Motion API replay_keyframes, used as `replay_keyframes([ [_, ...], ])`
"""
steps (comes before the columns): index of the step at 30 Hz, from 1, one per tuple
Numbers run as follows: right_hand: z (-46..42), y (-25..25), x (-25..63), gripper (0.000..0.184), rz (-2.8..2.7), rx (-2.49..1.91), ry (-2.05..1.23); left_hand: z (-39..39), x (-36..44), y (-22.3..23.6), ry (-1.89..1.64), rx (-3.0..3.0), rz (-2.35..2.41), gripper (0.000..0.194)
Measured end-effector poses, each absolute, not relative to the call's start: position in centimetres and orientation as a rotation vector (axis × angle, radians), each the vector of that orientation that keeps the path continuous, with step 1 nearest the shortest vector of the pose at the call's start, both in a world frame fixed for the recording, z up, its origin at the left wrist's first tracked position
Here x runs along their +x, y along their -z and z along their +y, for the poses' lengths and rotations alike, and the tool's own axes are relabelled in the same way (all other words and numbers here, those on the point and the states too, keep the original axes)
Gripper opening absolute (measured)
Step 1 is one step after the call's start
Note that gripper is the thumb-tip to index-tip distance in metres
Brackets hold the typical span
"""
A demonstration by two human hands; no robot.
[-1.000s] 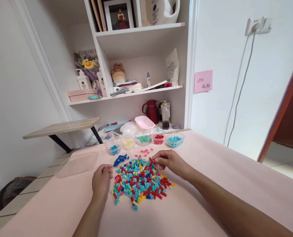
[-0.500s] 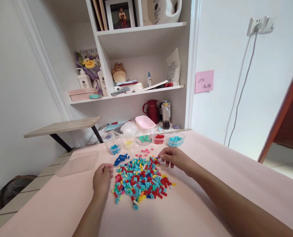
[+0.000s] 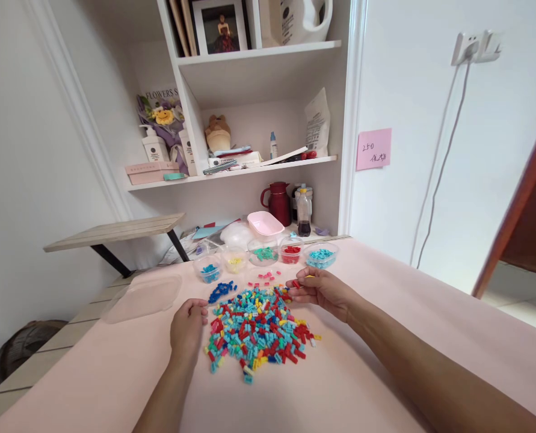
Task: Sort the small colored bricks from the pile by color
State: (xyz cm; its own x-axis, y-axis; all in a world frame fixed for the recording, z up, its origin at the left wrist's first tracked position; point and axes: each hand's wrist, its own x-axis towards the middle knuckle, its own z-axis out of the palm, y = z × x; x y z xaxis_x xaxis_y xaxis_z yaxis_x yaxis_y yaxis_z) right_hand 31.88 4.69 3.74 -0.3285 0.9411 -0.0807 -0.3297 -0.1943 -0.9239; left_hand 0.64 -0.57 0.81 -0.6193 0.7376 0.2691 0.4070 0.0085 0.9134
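Observation:
A mixed pile of small toy building bricks [image 3: 261, 331] in red, turquoise, yellow, blue and other colours lies on the pink tabletop. At its far right edge my right hand [image 3: 324, 291] is turned partly palm up and pinches a red brick [image 3: 296, 284] between thumb and fingers. A bit of yellow shows by the thumb, too small to make out. My left hand [image 3: 188, 325] rests against the left side of the pile with its fingers curled closed; whatever they may hold is hidden. Dark blue bricks [image 3: 222, 291] form a separate heap behind the pile, beside several loose pink bricks [image 3: 264, 278].
Clear tubs stand in a row behind: blue bricks [image 3: 209, 273], pale yellow bricks [image 3: 235, 263], green bricks [image 3: 265, 254], red bricks [image 3: 291, 252] and turquoise bricks [image 3: 320, 258]. A clear plastic lid [image 3: 144, 296] lies at left. Beyond are a pink basin [image 3: 266, 224] and a dark red jug [image 3: 280, 204].
My right hand has rolled palm upward at the pile's far right edge, and a red brick now shows in its fingers. My left hand has stayed in place.

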Motion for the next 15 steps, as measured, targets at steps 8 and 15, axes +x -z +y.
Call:
replay_keyframes([
  [8,5.08,-3.73,31.99,0.008,-0.992,-0.888,-1.71,-0.44,0.36,-0.59,-1.585,1.182,1.893,0.026],
  [15,4.64,-4.28,31.75,0.014,-0.994,-0.921,-1.819,-0.52,0.43,-0.53,-1.59,1.173,1.871,0.025],
])
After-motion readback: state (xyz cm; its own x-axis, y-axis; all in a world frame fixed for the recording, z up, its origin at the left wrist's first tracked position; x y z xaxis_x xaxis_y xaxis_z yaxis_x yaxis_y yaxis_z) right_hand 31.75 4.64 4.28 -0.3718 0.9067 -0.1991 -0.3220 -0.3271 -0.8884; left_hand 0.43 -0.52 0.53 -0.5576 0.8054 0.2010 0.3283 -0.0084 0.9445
